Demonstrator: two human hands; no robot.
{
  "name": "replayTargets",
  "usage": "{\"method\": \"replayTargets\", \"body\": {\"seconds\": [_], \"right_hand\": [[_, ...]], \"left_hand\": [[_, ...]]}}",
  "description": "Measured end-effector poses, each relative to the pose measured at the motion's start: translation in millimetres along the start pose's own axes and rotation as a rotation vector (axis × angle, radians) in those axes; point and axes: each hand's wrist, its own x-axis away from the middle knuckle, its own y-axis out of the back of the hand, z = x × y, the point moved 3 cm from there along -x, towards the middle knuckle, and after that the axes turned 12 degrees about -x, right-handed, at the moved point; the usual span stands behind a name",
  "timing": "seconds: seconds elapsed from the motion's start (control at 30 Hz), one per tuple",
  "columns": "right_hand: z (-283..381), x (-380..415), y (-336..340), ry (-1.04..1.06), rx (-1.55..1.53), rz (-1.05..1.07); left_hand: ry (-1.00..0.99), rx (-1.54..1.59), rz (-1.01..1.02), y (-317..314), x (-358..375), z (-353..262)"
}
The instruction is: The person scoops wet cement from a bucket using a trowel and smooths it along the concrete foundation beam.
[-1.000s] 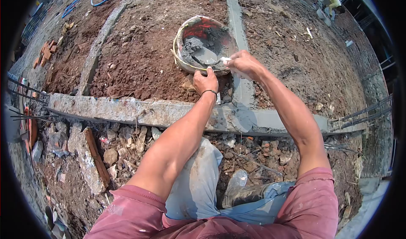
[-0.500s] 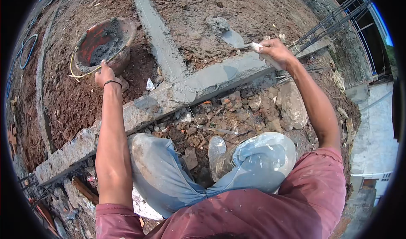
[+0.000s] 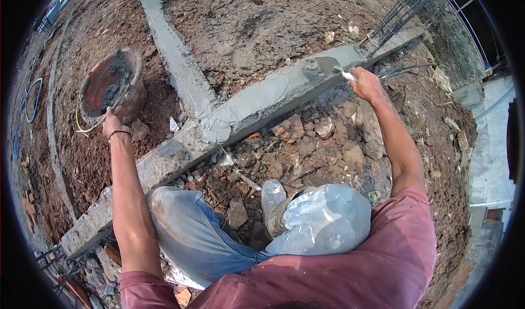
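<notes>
My left hand (image 3: 113, 124) is closed at the near edge of a bucket (image 3: 135, 97), where its yellowish handle hangs. The bucket leans toward me on the soil, with grey wet mortar (image 3: 116, 85) inside. My right hand (image 3: 365, 84) grips the pale handle of a trowel (image 3: 328, 65). Its blade rests against the top of a concrete beam (image 3: 279, 108) coated in fresh mortar, toward the right end. A second mortar-topped strip (image 3: 178, 63) meets this beam at a corner, and a thin string line runs over them.
Bundled steel rebar (image 3: 402, 16) rises from the beam's right end. Broken rocks and rubble (image 3: 328, 139) fill the ground between the beam and my knees. Reddish soil (image 3: 246, 41) lies beyond. A blue hose (image 3: 31, 98) curls at the far left.
My right hand has brought the trowel from over the far soil, where mortar was at its tip, onto the beam. My left hand stays at the bucket. The camera view has shifted.
</notes>
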Motion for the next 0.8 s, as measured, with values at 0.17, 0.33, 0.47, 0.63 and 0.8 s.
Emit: {"method": "replayTargets", "body": {"seconds": [0.17,0.33,0.47,0.63,0.8], "right_hand": [[12.5,7.6,-15.7,0.39,0.412,-0.218],[19.2,37.6,-1.9,0.181,0.25,-0.332],[-6.7,57.4,-25.1,-0.142,-0.264,-0.173],[40.0,71.1,-33.6,-0.168,-0.452,0.022],[38.4,55.8,-50.8,-0.132,-0.216,0.027]], "left_hand": [[-0.032,-0.02,-0.002,-2.7,12.5,-8.6],[-0.037,-0.01,0.012,-3.2,7.7,-8.2],[0.0,0.005,-0.139,-8.4,22.1,-11.3],[0.003,0.03,-0.145,-10.3,27.4,-14.0],[0.025,-0.051,-0.169,-5.9,16.3,-10.8]]}}
